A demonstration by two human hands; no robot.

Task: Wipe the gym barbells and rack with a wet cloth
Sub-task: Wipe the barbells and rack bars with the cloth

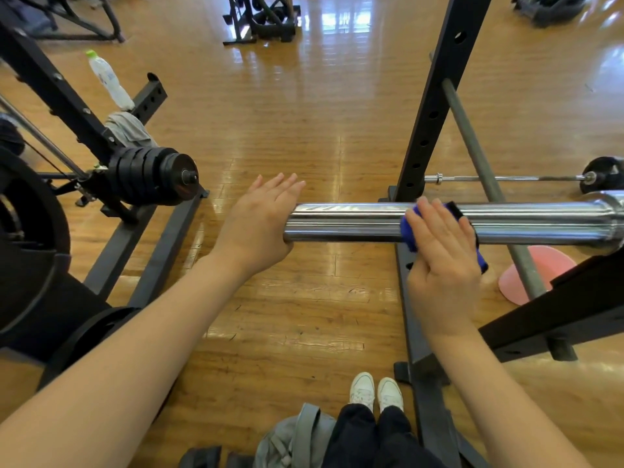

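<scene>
Two bare hands work one thick, polished chrome barbell sleeve [354, 222], which juts out level from the black steel rack upright [435, 106] above the wooden floor. The left hand [260, 221] covers the sleeve's free end with its palm, fingers [283, 187] straight and spread, gripping nothing; it looks to be steadying the bar. The right hand [439, 251] lies flat over a folded blue cloth [410, 236], pressing it onto the top and near side of the sleeve just in front of the upright, fingers straight rather than curled round the metal.

The sleeve will likely feel heavy, rigid and cold, and its mirror finish should be slick, more so under a damp cloth. Sleeves of this kind usually spin on the shaft, so a hand at the end is a sensible brake. The cloth is soft and limp; it would wrap the round surface better if the fingers closed round it, reaching the underside that a flat palm misses. A risk is the cloth skidding off the smooth chrome. The rack's painted post, with its row of holes, looks stiff and can take firm pressure.
</scene>
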